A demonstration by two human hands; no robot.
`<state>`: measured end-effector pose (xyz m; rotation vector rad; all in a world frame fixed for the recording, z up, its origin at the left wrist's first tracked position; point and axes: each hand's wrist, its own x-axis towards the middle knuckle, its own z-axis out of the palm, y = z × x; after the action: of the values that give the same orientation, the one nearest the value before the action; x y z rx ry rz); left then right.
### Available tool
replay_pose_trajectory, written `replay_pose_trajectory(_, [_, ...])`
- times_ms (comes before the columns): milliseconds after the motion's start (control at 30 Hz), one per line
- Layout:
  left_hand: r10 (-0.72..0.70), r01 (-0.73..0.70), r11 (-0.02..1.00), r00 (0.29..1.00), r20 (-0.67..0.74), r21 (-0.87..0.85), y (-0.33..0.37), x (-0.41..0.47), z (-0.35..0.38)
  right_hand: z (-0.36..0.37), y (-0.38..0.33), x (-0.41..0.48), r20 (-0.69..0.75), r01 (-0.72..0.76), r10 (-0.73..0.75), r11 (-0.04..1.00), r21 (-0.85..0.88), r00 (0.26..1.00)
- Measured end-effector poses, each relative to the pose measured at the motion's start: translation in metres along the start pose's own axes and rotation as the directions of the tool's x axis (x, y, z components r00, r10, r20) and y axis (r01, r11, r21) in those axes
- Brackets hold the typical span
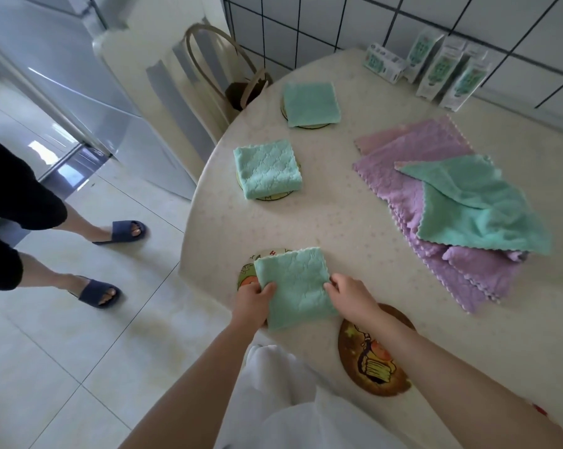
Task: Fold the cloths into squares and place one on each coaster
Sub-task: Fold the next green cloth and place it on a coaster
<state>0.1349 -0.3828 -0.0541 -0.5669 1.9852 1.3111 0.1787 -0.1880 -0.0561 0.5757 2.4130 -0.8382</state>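
A folded green cloth (295, 285) lies over a round picture coaster (248, 273) near the table's front edge. My left hand (253, 299) pinches its left side and my right hand (351, 298) grips its right side. A bare brown coaster (370, 364) lies just right of it, partly under my right forearm. Two more folded green cloths sit on coasters further back: the middle green cloth (267, 168) and the far green cloth (310, 103). Unfolded purple cloths (435, 202) lie at the right with a loose green cloth (477, 205) on top.
The cream round table (338, 205) ends close on my left. Several small cartons (442, 66) stand by the tiled wall. A chair (215, 66) stands at the table's far side. Another person's legs in blue slippers (101, 293) stand on the floor to the left.
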Motion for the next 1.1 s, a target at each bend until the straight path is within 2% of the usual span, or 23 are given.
replay_pose_trajectory(200, [-0.057,0.058,0.998,0.997,-0.049,0.008,0.002,0.004,0.0,-0.005,-0.005,0.008,0.08,-0.084,0.081,0.995,0.048,0.994])
replay_pose_trajectory(300, [0.003,0.014,0.984,0.995,-0.096,0.176,0.001,0.006,-0.002,-0.009,-0.007,0.007,0.089,-0.102,0.099,0.995,0.023,0.991])
replay_pose_trajectory(367, [0.077,-0.017,0.952,0.98,-0.182,0.307,0.003,0.005,-0.006,-0.01,-0.006,0.004,0.055,-0.101,0.104,0.994,-0.047,0.993])
replay_pose_trajectory(467, [0.136,-0.043,0.94,0.957,-0.255,0.339,0.007,0.004,-0.013,-0.007,-0.007,-0.003,-0.056,-0.121,0.119,0.992,-0.032,0.991])
replay_pose_trajectory(600, [0.074,-0.042,0.985,0.978,-0.193,0.166,0.012,-0.003,-0.014,0.006,-0.008,-0.016,-0.12,-0.157,0.179,0.972,0.176,0.976])
replay_pose_trajectory(733, [-0.061,0.054,0.996,0.993,-0.106,-0.071,0.012,-0.005,-0.006,0.016,-0.01,-0.019,-0.068,-0.227,0.258,0.927,0.298,0.964])
replay_pose_trajectory(833, [-0.129,0.117,0.979,0.99,-0.061,-0.167,0.014,-0.003,-0.003,0.014,-0.014,-0.017,-0.021,-0.285,0.316,0.882,0.374,0.949])
replay_pose_trajectory(933, [-0.17,0.167,0.964,0.985,0.003,-0.209,0.017,-0.004,-0.004,0.009,-0.013,-0.015,0.052,-0.349,0.373,0.8,0.487,0.927])
replay_pose_trajectory(1033, [-0.18,0.195,0.945,0.98,0.081,-0.261,0.019,-0.004,-0.005,0.007,-0.01,-0.014,0.186,-0.413,0.391,0.648,0.64,0.901])
replay_pose_trajectory(1100, [-0.179,0.205,0.935,0.977,0.114,-0.289,0.018,-0.003,-0.008,0.008,-0.008,-0.015,0.239,-0.44,0.387,0.601,0.667,0.89])
